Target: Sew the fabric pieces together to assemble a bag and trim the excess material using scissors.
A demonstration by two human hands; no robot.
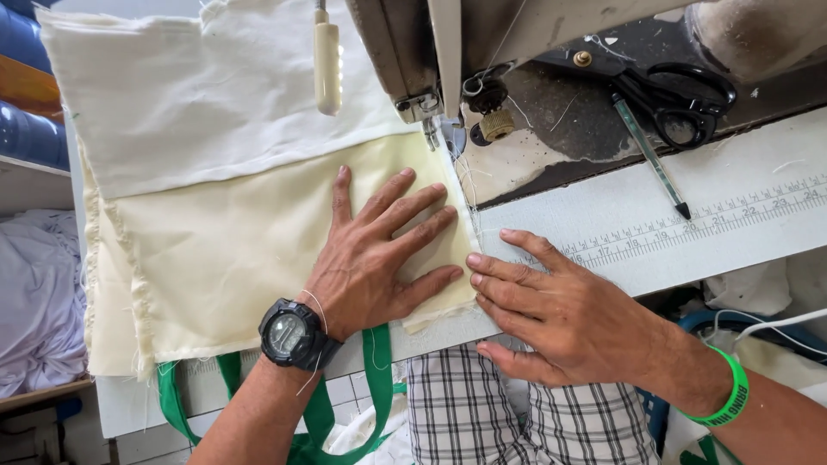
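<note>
We see cream fabric (233,250) spread across a white sewing table (741,189), its right edge under the machine's presser foot (431,129). The left hand (370,258) presses flat on it, fingers splayed; the right hand (560,310) lies open beside the edge. Black scissors (680,99) and a pen (650,155) rest behind.

Left hand (372,251) pressed flat, fingers spread, on cream fabric (233,250) near the sewing machine needle (431,131). Right hand (564,310) just beside, fingertips on the fabric's right edge. Far right: black scissors (676,102) and a pen (650,155) above the printed ruler (698,226).
</note>
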